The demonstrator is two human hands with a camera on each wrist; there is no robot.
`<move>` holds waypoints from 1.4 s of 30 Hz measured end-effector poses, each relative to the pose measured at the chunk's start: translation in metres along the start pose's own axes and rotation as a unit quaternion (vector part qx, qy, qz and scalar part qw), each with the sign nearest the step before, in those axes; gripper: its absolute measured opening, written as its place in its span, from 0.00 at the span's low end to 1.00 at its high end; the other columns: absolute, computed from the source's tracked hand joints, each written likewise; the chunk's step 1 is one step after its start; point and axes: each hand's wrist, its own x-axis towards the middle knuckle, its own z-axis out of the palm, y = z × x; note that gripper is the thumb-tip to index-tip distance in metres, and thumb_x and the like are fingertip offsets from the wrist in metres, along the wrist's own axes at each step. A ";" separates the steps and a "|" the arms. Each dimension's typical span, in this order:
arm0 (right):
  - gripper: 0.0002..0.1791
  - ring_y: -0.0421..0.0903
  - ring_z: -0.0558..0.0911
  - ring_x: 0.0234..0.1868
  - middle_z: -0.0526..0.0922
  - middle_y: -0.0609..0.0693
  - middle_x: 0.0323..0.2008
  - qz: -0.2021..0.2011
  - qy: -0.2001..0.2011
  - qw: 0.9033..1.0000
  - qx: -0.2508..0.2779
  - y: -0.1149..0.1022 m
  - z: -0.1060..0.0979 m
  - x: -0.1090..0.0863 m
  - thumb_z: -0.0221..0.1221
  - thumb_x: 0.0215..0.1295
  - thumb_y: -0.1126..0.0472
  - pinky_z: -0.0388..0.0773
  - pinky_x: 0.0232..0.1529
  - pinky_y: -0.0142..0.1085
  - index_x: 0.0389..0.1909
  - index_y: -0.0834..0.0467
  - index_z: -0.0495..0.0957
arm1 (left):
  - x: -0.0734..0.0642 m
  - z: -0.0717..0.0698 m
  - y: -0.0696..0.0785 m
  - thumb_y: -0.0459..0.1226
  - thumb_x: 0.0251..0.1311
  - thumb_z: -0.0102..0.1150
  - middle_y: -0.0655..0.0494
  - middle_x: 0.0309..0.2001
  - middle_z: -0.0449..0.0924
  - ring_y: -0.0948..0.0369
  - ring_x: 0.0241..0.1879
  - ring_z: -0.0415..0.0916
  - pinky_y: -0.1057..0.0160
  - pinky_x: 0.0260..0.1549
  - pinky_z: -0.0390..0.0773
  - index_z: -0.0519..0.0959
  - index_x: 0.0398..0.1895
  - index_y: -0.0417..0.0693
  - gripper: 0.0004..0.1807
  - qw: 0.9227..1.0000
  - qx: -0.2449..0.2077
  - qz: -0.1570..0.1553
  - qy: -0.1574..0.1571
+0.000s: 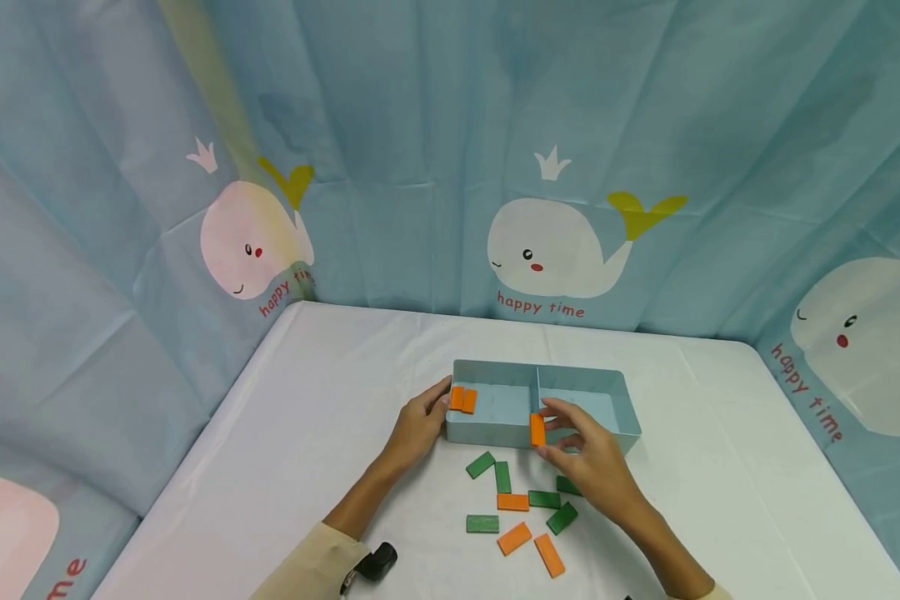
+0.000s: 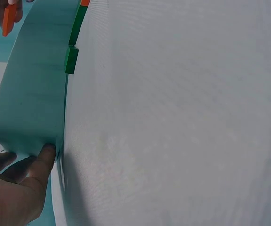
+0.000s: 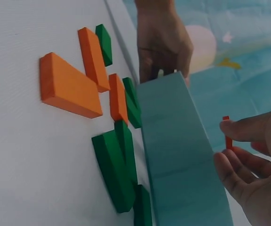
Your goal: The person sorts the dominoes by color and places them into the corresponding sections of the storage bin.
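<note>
A light blue box [image 1: 495, 434] with a divider [image 1: 537, 388] between two compartments stands on the table. My left hand [image 1: 414, 429] grips its left end, the thumb at the front corner in the left wrist view. Between thumb and fingers, my right hand [image 1: 588, 457] pinches an orange block [image 1: 537, 430], held upright over the front rim near the divider. In the right wrist view this orange block [image 3: 228, 133] shows edge-on, above the box wall. Two orange blocks [image 1: 468, 401] lie side by side at the left of the left compartment.
Before the box lie several green blocks [image 1: 483, 524] and three loose orange blocks [image 1: 514, 539], some touching. One green block [image 1: 567, 486] is partly hidden by the right hand. A blue whale-print curtain [image 1: 420, 242] hangs around the white table [image 1: 330, 375].
</note>
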 end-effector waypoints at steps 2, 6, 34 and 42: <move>0.38 0.48 0.85 0.54 0.85 0.50 0.59 -0.005 0.001 1.000 -0.001 0.000 0.001 0.004 0.75 0.61 0.71 0.88 0.47 0.32 0.72 0.56 0.74 | 0.000 0.000 0.000 0.43 0.85 0.47 0.53 0.80 0.66 0.50 0.80 0.60 0.43 0.79 0.62 0.64 0.82 0.47 0.28 1.000 0.001 0.001 0.001; 0.38 0.47 0.84 0.56 0.85 0.49 0.59 -0.004 0.003 1.000 0.000 -0.001 0.001 0.010 0.74 0.61 0.71 0.88 0.49 0.32 0.73 0.55 0.73 | 0.000 0.000 0.000 0.43 0.85 0.47 0.52 0.79 0.66 0.49 0.80 0.60 0.43 0.79 0.63 0.64 0.82 0.47 0.28 1.000 0.002 0.004 0.002; 0.36 0.51 0.84 0.57 0.83 0.56 0.61 0.011 -0.003 0.999 0.037 -0.005 0.026 0.041 0.72 0.64 0.71 0.88 0.52 0.33 0.73 0.57 0.73 | 0.000 0.001 0.001 0.42 0.85 0.45 0.53 0.80 0.65 0.51 0.81 0.59 0.44 0.79 0.62 0.64 0.82 0.47 0.28 1.000 0.004 0.000 0.000; 0.36 0.52 0.85 0.56 0.84 0.57 0.61 0.048 -0.005 0.998 0.026 -0.008 0.031 0.047 0.72 0.63 0.72 0.88 0.51 0.35 0.72 0.57 0.74 | 0.000 0.002 0.001 0.43 0.85 0.45 0.53 0.80 0.65 0.51 0.81 0.60 0.44 0.79 0.62 0.64 0.82 0.47 0.28 1.000 0.008 -0.001 0.001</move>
